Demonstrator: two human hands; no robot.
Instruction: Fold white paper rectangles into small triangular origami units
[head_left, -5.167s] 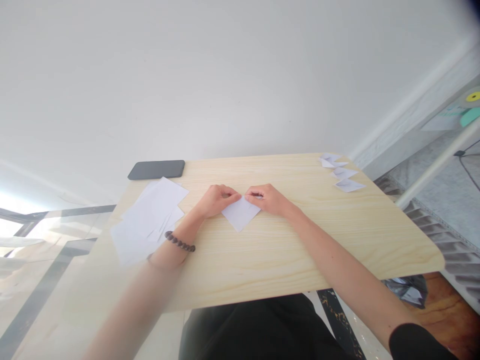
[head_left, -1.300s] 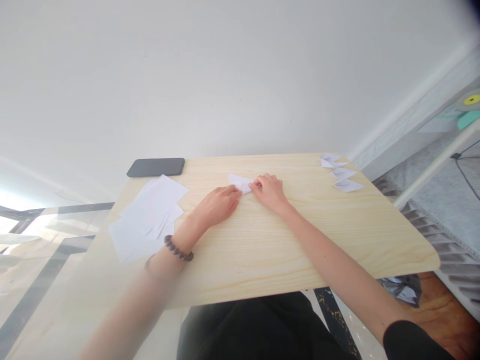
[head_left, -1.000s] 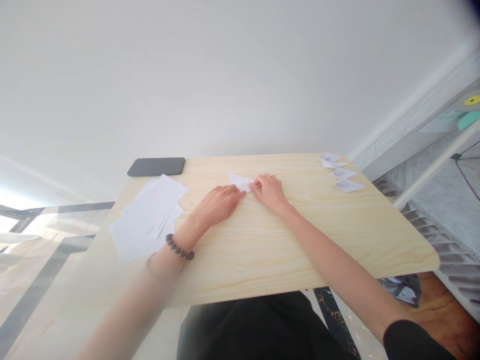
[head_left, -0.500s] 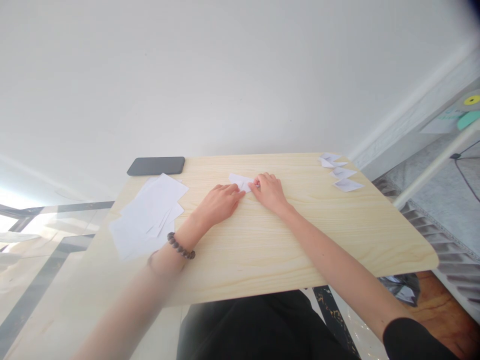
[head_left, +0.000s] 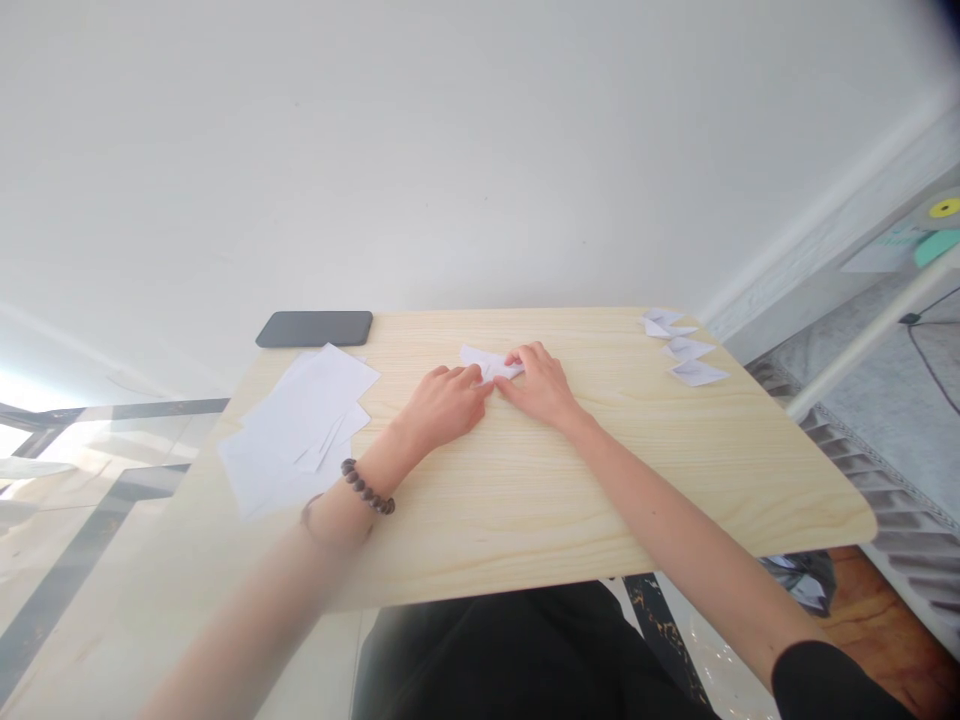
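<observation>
A small folded white paper (head_left: pixel 486 362) lies on the light wooden table (head_left: pixel 525 500) near its far middle. My left hand (head_left: pixel 444 400), with a dark bead bracelet on the wrist, rests on the table, its fingertips pressed together on the paper's near left edge. From the right, my right hand (head_left: pixel 541 384) pinches the same paper with curled fingers. Much of the paper is hidden under both hands.
A pile of loose white sheets (head_left: pixel 300 425) lies at the table's left. A dark phone (head_left: pixel 315 328) sits at the far left corner. Three small folded paper pieces (head_left: pixel 684 346) lie at the far right corner. A white wall stands behind the table.
The paper, once a wide diamond close to me, is now a small folded piece farther away. In the last second my hands closed in slightly on it.
</observation>
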